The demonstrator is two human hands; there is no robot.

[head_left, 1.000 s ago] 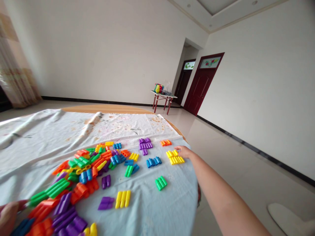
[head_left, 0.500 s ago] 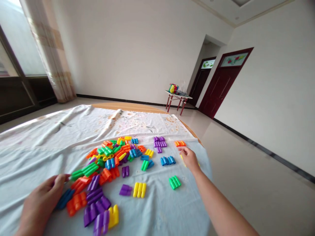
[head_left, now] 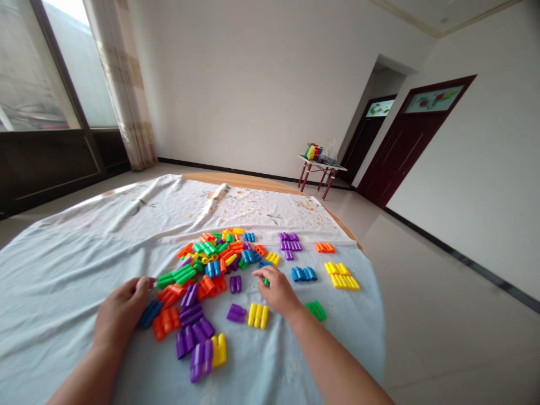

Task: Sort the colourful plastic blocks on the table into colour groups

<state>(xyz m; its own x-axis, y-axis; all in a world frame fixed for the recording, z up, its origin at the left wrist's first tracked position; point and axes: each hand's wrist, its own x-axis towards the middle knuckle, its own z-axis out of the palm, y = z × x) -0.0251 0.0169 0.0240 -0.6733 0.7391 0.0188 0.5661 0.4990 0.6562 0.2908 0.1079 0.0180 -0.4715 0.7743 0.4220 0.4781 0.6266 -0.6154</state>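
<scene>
My right hand [head_left: 277, 291] is right of the pile, its fingers closed around a green tube-shaped plastic block [head_left: 266, 282], mostly hidden under them. At the pile's left edge, my left hand [head_left: 120, 312] rests with thumb and fingers together; whatever its fingertips hold is hidden. Beside those fingertips lie green blocks [head_left: 184, 274] and a dark blue block [head_left: 151, 313]. Apart from the pile, on the right, lie purple blocks [head_left: 290, 245], an orange block [head_left: 324, 247], a blue block [head_left: 304, 274], yellow blocks [head_left: 341, 276] and a green block [head_left: 316, 310], partly behind my right wrist.
Mixed-colour blocks [head_left: 211, 269] are heaped mid-table on a light blue and floral cloth [head_left: 139, 247]. A yellow block [head_left: 258, 316] and a purple block [head_left: 237, 313] lie in front. A small table [head_left: 323, 163] with bags stands by the far wall, near a dark red door [head_left: 415, 140].
My right hand has moved left from the yellow blocks to the green block near the pile, closing on it. The yellow blocks now show fully. My left hand stays beside the pile; the view has shifted left.
</scene>
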